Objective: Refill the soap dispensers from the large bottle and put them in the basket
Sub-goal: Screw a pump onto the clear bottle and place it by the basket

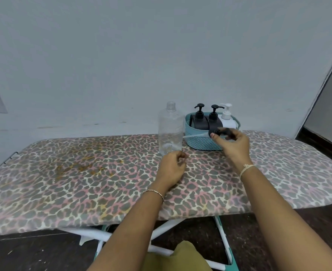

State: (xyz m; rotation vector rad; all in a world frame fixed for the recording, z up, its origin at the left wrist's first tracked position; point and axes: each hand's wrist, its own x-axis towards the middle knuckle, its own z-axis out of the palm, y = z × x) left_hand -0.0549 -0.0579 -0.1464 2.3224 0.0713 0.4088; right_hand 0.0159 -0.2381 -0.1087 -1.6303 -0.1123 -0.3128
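So the right hand point(233, 145) is pinching a black pump head point(217, 131) between thumb and fingertips, with its pale dip tube point(194, 135) sticking out sideways toward the large bottle point(170, 130). The basket point(200, 142) sits right behind that hand, and it's got a black dispenser point(200, 119), a second black dispenser point(214, 118) and a white dispenser point(227, 120) standing upright in it, pumps on.

The large bottle is clear, uncapped, looks empty, and stands just beyond the left hand point(173, 167), to the left of the basket and close to it. The left hand has its fingers curled in. There might be something small and see-through in them, but honestly I can't tell from this angle. Everything's on a leopard-print ironing board point(83, 173).
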